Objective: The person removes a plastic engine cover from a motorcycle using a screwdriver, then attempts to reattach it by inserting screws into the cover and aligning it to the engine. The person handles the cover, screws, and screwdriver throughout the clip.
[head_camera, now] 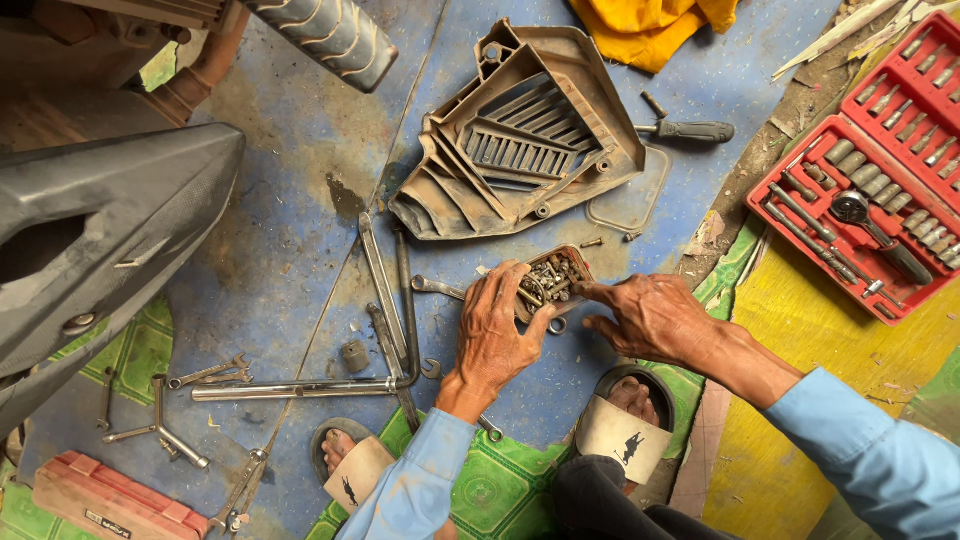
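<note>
Bolts and nuts fill a small brown tray at frame centre on the blue floor. Left hand cups its near rim, fingers curled; right hand pinches into the pile. Heavy for its size, rigid, loose contents; best gripped by both rims.

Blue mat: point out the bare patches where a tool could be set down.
Free: the blue mat between the black panel and the plastic engine cover, and the patch below the screwdriver. The yellow floor under the red socket case is bare too. Crowded: the wrenches left of the left hand, and the bolt tray by the right hand.
</note>
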Demonstrator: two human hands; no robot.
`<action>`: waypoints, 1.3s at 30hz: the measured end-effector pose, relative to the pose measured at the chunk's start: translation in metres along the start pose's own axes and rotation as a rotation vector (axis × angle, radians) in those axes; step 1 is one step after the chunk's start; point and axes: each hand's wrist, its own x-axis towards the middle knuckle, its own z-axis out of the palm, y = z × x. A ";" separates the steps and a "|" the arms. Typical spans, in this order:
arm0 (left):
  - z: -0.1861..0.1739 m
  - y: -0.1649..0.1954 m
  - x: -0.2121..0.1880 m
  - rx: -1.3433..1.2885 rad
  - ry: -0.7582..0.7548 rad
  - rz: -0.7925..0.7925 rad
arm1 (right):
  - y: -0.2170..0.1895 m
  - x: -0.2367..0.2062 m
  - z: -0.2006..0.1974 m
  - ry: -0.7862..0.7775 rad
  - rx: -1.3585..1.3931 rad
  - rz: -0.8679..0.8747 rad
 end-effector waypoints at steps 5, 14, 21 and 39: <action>0.000 -0.002 0.004 0.034 0.005 0.008 | -0.004 0.000 -0.010 -0.097 0.092 0.097; 0.000 0.002 0.022 0.118 -0.063 -0.009 | -0.001 0.010 -0.019 -0.279 -0.122 0.098; 0.005 -0.006 0.025 0.082 -0.051 0.010 | -0.006 0.007 -0.010 -0.087 -0.026 0.060; 0.005 -0.003 0.028 0.055 -0.040 -0.028 | 0.000 0.006 -0.003 0.068 -0.032 -0.084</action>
